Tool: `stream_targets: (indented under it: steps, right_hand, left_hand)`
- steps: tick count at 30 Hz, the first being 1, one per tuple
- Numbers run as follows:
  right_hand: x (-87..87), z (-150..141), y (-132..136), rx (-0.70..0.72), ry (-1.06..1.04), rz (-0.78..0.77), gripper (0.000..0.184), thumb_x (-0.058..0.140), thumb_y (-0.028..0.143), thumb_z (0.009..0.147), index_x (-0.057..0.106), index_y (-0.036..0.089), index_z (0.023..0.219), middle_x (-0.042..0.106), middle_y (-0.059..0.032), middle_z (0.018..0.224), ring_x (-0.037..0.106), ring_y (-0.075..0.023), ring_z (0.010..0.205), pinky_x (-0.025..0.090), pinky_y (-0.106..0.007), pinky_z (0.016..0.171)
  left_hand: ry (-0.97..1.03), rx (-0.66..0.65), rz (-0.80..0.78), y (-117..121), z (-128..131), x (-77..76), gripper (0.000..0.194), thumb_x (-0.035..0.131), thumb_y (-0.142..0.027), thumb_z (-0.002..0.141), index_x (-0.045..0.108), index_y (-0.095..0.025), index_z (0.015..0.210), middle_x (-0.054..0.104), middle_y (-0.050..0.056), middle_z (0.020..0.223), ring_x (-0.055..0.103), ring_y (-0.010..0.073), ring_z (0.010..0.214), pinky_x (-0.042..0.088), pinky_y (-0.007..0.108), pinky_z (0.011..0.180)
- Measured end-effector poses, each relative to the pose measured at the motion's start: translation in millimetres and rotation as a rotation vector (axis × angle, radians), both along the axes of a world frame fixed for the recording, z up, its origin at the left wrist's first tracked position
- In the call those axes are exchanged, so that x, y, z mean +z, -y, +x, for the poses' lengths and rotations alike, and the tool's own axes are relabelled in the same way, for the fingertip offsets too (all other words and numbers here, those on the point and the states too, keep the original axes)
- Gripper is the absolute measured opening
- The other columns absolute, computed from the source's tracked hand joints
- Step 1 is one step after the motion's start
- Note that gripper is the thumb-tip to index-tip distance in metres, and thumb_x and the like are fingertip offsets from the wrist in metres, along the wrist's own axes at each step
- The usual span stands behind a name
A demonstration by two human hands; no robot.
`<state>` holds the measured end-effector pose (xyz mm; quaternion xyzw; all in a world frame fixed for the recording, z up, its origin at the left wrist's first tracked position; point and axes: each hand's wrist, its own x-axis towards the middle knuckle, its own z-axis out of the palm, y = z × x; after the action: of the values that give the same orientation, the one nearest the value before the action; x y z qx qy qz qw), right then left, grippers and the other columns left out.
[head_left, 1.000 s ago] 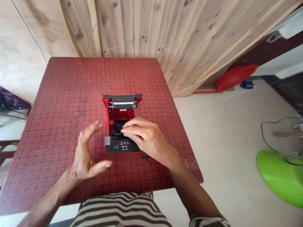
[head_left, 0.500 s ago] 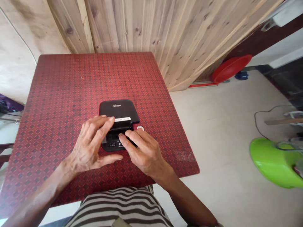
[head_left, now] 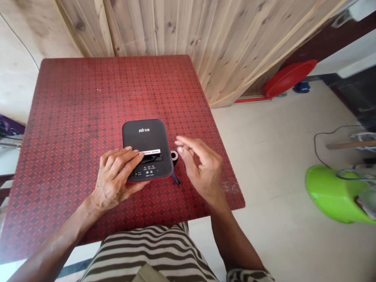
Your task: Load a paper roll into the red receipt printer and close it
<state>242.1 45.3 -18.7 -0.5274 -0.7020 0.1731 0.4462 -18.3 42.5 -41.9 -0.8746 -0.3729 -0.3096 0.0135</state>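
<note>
A black receipt printer [head_left: 147, 137] with a red edge and a white logo lies on the table. Its top is flat, with a white label strip and a dark slot across the middle and small icons near the front. My left hand [head_left: 113, 180] grips its near left corner, fingers over the top and thumb along the front edge. To the right, my right hand [head_left: 202, 168] is raised with fingers stretched out; nothing shows in it. By its fingertips, against the printer's right side, is a small white ring with a dark centre [head_left: 174, 155]. A dark blue strip [head_left: 176, 180] lies below that.
The table [head_left: 88, 105] has a red patterned cover and stands against a wooden plank wall [head_left: 164, 27]. On the floor to the right are a bright green plastic stool or tub [head_left: 329, 192], a cable and a red basin [head_left: 289, 78] leaning at the wall.
The printer's raised flap now lies down, so its top is flat. My right hand has left the printer and moved right. My left hand stays on the left side.
</note>
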Motion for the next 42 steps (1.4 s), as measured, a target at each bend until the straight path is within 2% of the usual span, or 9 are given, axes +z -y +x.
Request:
stream_targets:
  steps: [5, 9, 12, 15, 23, 28, 32, 38, 42]
  right_hand:
    - [-10.6, 4, -4, 0.030, -0.178, -0.328, 0.032, 0.055, 0.039, 0.107, 0.068, 0.023, 0.131, 0.079, -0.0079, 0.125, 0.077, -0.0211, 0.110, 0.062, -0.038, 0.095]
    - [-12.2, -1, 0, 0.028, -0.117, -0.317, 0.037, 0.052, 0.044, 0.108, 0.070, 0.021, 0.131, 0.077, -0.0109, 0.128, 0.075, -0.0230, 0.113, 0.059, -0.043, 0.100]
    - [-10.8, -3, 1, 0.031, -0.100, -0.304, 0.040, 0.048, 0.045, 0.109, 0.068, 0.021, 0.134, 0.077, -0.0113, 0.127, 0.074, -0.0239, 0.114, 0.058, -0.047, 0.101]
    - [-9.0, -4, -1, 0.064, -0.096, -0.308, 0.042, 0.047, 0.048, 0.110, 0.067, 0.023, 0.137, 0.077, -0.0111, 0.129, 0.073, -0.0249, 0.119, 0.058, -0.049, 0.104]
    - [-3.0, -9, -2, 0.100, -0.068, -0.316, 0.040, 0.050, 0.045, 0.109, 0.067, 0.020, 0.136, 0.078, -0.0117, 0.124, 0.073, -0.0246, 0.118, 0.057, -0.047, 0.104]
    - [-2.6, -8, -1, 0.110, -0.065, -0.318, 0.037, 0.052, 0.040, 0.109, 0.066, 0.023, 0.137, 0.078, -0.0101, 0.124, 0.073, -0.0244, 0.117, 0.058, -0.048, 0.103]
    - [-3.9, 9, -4, 0.059, -0.027, -0.283, 0.036, 0.054, 0.037, 0.108, 0.063, 0.029, 0.142, 0.075, -0.0073, 0.131, 0.070, -0.0248, 0.122, 0.056, -0.051, 0.106]
    - [-22.0, 32, 0, 0.143, 0.122, -0.397, 0.068, 0.080, 0.043, 0.090, 0.054, 0.029, 0.151, 0.063, -0.0107, 0.150, 0.059, -0.0319, 0.137, 0.048, -0.061, 0.114]
    - [-37.6, 19, 3, 0.121, 0.093, -0.380, 0.039, 0.071, 0.025, 0.093, 0.068, 0.027, 0.133, 0.076, -0.0076, 0.123, 0.070, -0.0275, 0.112, 0.055, -0.054, 0.101]
  left_hand:
    - [0.047, 0.015, 0.002, 5, 3, -8.6, 0.078, 0.088, -0.037, 0.080, 0.053, -0.018, 0.147, 0.065, 0.015, 0.132, 0.061, 0.0332, 0.130, 0.047, 0.054, 0.116]
    - [0.164, 0.146, 0.009, 15, 4, -21.2, 0.101, 0.092, -0.041, 0.074, 0.040, -0.023, 0.158, 0.043, 0.021, 0.158, 0.048, 0.0390, 0.146, 0.051, 0.057, 0.115]
    - [0.208, 0.224, -0.122, 20, 2, -26.2, 0.116, 0.091, -0.052, 0.073, 0.026, -0.020, 0.164, 0.045, 0.024, 0.156, 0.049, 0.0401, 0.145, 0.055, 0.057, 0.110]
    - [0.223, 0.230, -0.182, 22, -1, -27.8, 0.113, 0.090, -0.051, 0.075, 0.026, -0.022, 0.164, 0.056, 0.021, 0.146, 0.058, 0.0366, 0.136, 0.059, 0.054, 0.106]
    - [0.274, 0.217, -0.215, 26, -14, -28.8, 0.107, 0.091, -0.048, 0.074, 0.032, -0.026, 0.161, 0.058, 0.019, 0.146, 0.060, 0.0354, 0.137, 0.060, 0.053, 0.105]
    - [0.273, 0.185, -0.146, 23, -17, -29.6, 0.103, 0.094, -0.043, 0.072, 0.038, -0.025, 0.157, 0.059, 0.020, 0.146, 0.064, 0.0344, 0.132, 0.062, 0.053, 0.103]
    - [0.252, 0.161, -0.111, 26, -19, -28.1, 0.095, 0.092, -0.040, 0.075, 0.042, -0.028, 0.154, 0.060, 0.016, 0.145, 0.065, 0.0329, 0.131, 0.065, 0.049, 0.098]
    - [0.235, 0.129, -0.073, 29, -22, -24.0, 0.075, 0.087, -0.032, 0.082, 0.049, -0.030, 0.147, 0.064, 0.012, 0.142, 0.072, 0.0251, 0.118, 0.068, 0.039, 0.090]
    - [0.241, 0.127, -0.051, 28, -20, -23.5, 0.077, 0.087, -0.033, 0.082, 0.048, -0.031, 0.148, 0.063, 0.011, 0.143, 0.072, 0.0255, 0.119, 0.068, 0.039, 0.091]
